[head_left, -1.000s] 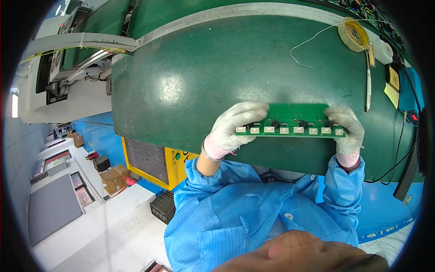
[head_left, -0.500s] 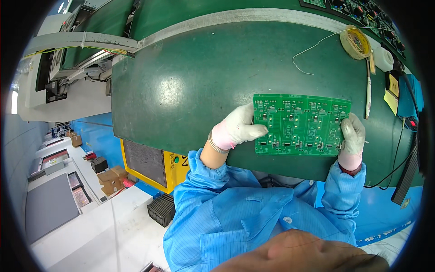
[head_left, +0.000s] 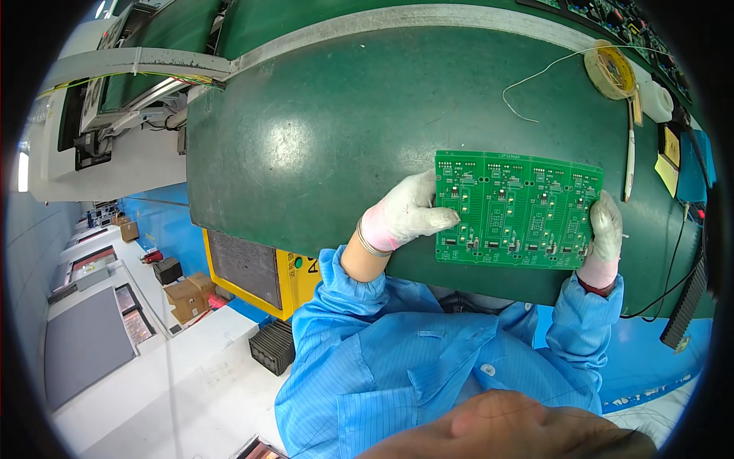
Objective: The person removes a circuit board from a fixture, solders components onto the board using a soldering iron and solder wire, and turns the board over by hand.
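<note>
A green printed circuit board (head_left: 516,210), split into several matching sections with small dark and pale components, is held up over the near edge of the green-topped table. My left hand (head_left: 409,213), in a white glove, grips its left edge, with the thumb lying over the face and the other fingers mostly behind. At the lower right edge, my gloved right hand (head_left: 605,232) pinches the board between thumb and fingers. The board's face is turned toward me, slightly tilted.
On the green table (head_left: 329,115), a roll of yellowish tape (head_left: 610,70), a loose pale wire (head_left: 520,83) and a white pen-like stick (head_left: 630,157) lie at the right. Beyond are a white bottle (head_left: 655,101) and populated boards (head_left: 623,23). A metal rail (head_left: 397,17) crosses the back.
The board and both hands have shifted slightly right in the picture, and the board's tilt has changed a little. Both hands keep their hold.
</note>
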### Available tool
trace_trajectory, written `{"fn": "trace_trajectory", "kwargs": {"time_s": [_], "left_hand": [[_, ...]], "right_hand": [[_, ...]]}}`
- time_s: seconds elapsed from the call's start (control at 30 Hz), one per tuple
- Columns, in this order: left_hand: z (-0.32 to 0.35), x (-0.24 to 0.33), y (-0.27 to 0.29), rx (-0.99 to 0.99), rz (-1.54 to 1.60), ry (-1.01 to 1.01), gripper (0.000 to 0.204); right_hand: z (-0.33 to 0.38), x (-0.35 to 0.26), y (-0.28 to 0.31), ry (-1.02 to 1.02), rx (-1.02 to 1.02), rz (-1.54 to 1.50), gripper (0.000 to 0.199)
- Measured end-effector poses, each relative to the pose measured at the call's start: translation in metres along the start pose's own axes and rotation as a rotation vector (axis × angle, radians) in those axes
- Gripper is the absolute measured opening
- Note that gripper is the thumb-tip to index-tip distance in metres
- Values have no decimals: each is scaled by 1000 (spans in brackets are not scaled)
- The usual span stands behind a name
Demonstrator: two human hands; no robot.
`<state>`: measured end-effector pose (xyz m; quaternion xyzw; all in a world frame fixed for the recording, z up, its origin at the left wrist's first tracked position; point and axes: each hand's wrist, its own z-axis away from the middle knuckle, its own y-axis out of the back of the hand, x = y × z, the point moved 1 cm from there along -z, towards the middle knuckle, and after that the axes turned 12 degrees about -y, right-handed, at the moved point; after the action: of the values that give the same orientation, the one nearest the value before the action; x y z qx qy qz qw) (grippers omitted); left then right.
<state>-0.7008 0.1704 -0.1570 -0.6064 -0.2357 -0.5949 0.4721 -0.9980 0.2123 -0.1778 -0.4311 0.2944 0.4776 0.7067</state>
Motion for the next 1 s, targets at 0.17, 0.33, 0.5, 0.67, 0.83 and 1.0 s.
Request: {"fn": "trace_trajectory", "kwargs": {"time_s": [0.17, 0.33, 0.5, 0.67, 0.83, 1.0], "left_hand": [[-1, -9, 10, -36, 48, 8, 60], [3, -11, 15, -40, 41, 18, 61], [3, -10, 9, -6, 31, -2, 53], [3, -9, 9, -7, 101, -40, 54], [4, -13, 12, -4, 180, -44, 57], [3, -13, 13, 7, 208, -25, 57]], "right_hand": [[-4, 5, -2, 64, -89, -117, 45], [-5, 6, -1, 79, -157, -176, 43], [-4, 9, 0, 89, -123, -197, 45], [-4, 11, 2, 78, -126, -200, 46], [-2, 14, 4, 87, -125, -202, 44], [-4, 14, 3, 94, -132, -174, 39]]}}
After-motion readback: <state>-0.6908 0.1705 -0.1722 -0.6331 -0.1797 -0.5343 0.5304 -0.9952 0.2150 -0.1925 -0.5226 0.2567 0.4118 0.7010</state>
